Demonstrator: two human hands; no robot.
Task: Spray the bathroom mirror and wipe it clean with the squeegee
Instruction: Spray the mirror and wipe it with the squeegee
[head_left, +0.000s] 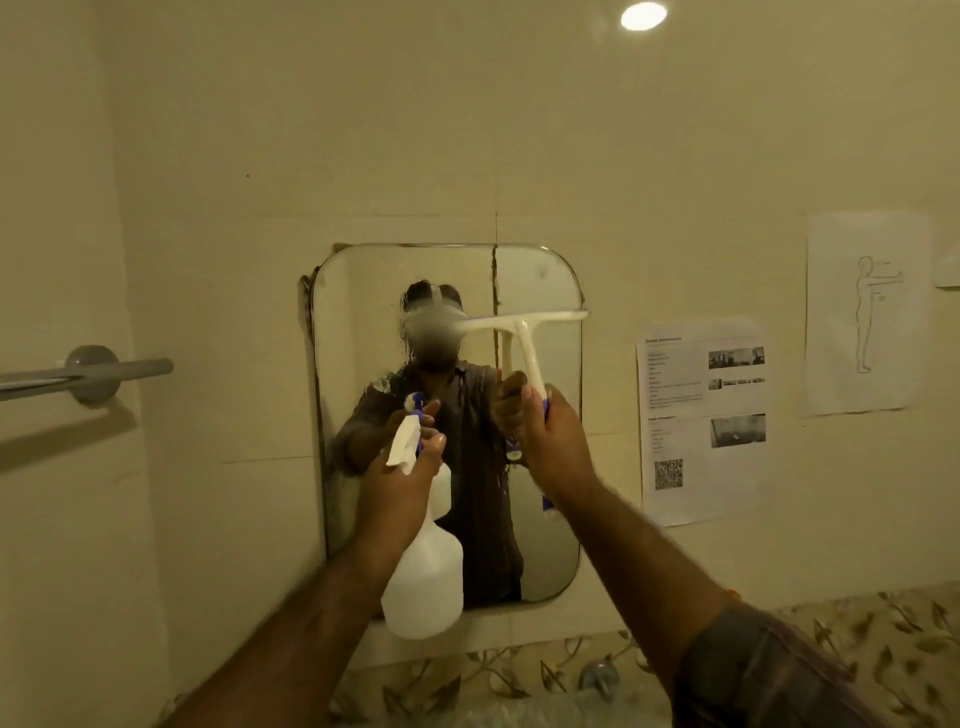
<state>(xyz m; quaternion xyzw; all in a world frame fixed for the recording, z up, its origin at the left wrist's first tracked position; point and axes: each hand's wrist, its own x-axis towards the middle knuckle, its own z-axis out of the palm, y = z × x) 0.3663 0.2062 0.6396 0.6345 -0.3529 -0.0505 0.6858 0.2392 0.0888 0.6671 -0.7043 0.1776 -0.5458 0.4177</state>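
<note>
A rounded rectangular mirror (540, 545) hangs on the tiled wall straight ahead, with wet streaks running down its upper left part. My left hand (402, 480) grips the neck of a white spray bottle (426, 582) with a blue-and-white trigger head, held in front of the mirror's lower half. My right hand (553, 441) holds the handle of a white squeegee (524, 325). Its blade lies level against the glass across the mirror's upper right, reaching the right edge. The mirror reflects a person holding both tools.
A grey towel bar (88, 374) sticks out from the left wall. Two printed paper sheets (704, 415) (865, 312) are taped to the wall right of the mirror. A tap (600, 675) and a leaf-patterned tile band (857, 618) lie below.
</note>
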